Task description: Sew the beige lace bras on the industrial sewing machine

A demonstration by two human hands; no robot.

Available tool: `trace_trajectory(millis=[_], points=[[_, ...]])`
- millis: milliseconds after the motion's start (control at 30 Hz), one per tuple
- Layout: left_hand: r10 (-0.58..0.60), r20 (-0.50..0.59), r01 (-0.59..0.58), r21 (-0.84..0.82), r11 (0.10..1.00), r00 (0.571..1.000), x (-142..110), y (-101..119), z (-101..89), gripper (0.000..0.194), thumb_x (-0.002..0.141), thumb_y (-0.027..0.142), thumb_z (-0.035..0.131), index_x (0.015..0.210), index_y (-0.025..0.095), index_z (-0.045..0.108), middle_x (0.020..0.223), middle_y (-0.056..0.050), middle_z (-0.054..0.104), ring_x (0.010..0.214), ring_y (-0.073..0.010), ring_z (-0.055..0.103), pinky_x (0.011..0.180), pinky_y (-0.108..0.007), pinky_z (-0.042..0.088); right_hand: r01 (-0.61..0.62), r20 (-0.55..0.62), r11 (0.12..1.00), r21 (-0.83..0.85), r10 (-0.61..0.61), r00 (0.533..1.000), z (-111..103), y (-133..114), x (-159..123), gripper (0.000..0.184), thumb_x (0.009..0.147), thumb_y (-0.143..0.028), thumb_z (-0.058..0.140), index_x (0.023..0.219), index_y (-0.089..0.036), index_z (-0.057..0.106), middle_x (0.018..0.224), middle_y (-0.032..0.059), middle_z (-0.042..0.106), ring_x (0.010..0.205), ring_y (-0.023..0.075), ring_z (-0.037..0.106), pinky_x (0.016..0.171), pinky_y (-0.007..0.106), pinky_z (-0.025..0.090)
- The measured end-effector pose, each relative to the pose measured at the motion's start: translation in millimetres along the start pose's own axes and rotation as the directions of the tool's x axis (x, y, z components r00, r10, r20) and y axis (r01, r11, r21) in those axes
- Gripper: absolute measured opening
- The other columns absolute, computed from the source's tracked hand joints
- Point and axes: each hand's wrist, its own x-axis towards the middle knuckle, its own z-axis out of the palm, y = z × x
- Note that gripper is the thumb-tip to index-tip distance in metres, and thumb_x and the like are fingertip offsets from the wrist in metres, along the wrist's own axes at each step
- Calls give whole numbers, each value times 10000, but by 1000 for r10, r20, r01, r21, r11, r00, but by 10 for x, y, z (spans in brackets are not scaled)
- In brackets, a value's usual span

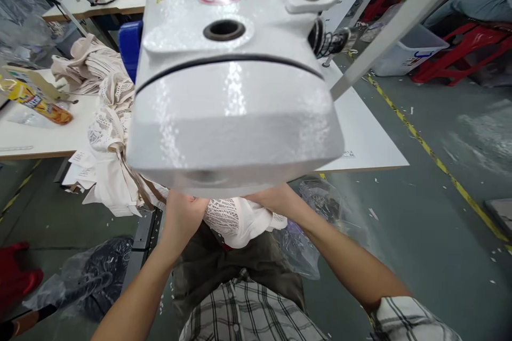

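The white head of a sewing machine (236, 133) fills the middle of the view and hides what lies under it. A white lace garment (236, 221) hangs below the machine's front, above my lap. My left hand (186, 213) is at the garment's left side, its fingers mostly covered by the machine. On the other side my right hand (270, 197) reaches under the machine beside the cloth, with its fingers hidden too. Left of the machine, a bundle of cream lace garments (114, 154) with brown straps hangs over the table edge.
A yellow-labelled bottle (38, 98) lies on the white table (44, 138). Folded beige fabric (88, 64) is piled behind it. A slanted white post (396, 26) rises at the right. Plastic bags, a clear bin (412, 48) and red stools (468, 50) stand on the floor.
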Motion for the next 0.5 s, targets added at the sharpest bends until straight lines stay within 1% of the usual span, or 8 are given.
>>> trace_trajectory(millis=[100,167,233,267,333,367,433,500], points=[[-37,10,36,39,999,999,-24,-22,-24,208,806,249,564,602,219,543,454,27,436,550,-165,479,555,-283,427,-21,-2,999,42,21,1000,17,58,-46,460,815,-564,620,570,-187,520,553,-24,478,567,122,451,516,227,313],[-91,-9,91,57,994,996,-80,-85,-20,195,840,260,542,654,203,552,536,16,497,597,-162,512,597,-282,441,-34,-11,996,77,35,999,33,125,-106,461,820,-563,605,577,-187,495,563,-25,463,559,120,425,510,235,292],[-121,-96,125,41,991,988,-193,-209,34,137,878,297,538,819,186,593,733,-23,607,747,-184,589,705,-300,483,-56,-19,992,109,58,998,50,212,-182,461,838,-554,586,582,-189,468,566,-29,432,558,117,404,511,239,277],[-118,-159,121,8,993,980,-274,-293,86,162,896,323,540,945,180,597,880,-55,644,870,-204,616,793,-322,498,-69,-24,989,131,73,997,58,260,-222,463,847,-551,580,584,-191,455,565,-33,413,556,115,391,511,239,271],[-97,-258,75,-94,993,961,-481,-483,236,326,928,364,530,1201,185,530,1189,-121,608,1139,-239,580,985,-381,465,-88,-37,980,178,96,995,71,354,-303,475,856,-559,576,588,-195,430,566,-41,376,546,108,359,508,237,260],[-83,-268,44,-148,988,960,-599,-579,331,399,941,376,519,1294,194,478,1302,-142,554,1235,-249,535,1050,-406,432,-93,-43,976,199,104,994,77,398,-342,482,856,-568,579,592,-197,421,568,-44,364,543,105,345,506,236,255],[-33,-213,-15,-220,975,976,-838,-748,547,529,943,424,516,1408,204,391,1441,-166,447,1359,-280,438,1131,-458,364,-100,-53,969,227,115,992,86,475,-415,496,854,-589,581,599,-199,413,576,-46,355,545,104,334,505,234,251],[34,-141,-65,-224,972,989,-1043,-869,777,696,902,514,555,1473,195,317,1514,-185,360,1422,-326,347,1172,-513,299,-105,-49,966,237,120,992,97,534,-480,507,858,-607,573,605,-199,411,586,-43,359,557,107,337,511,233,255]])
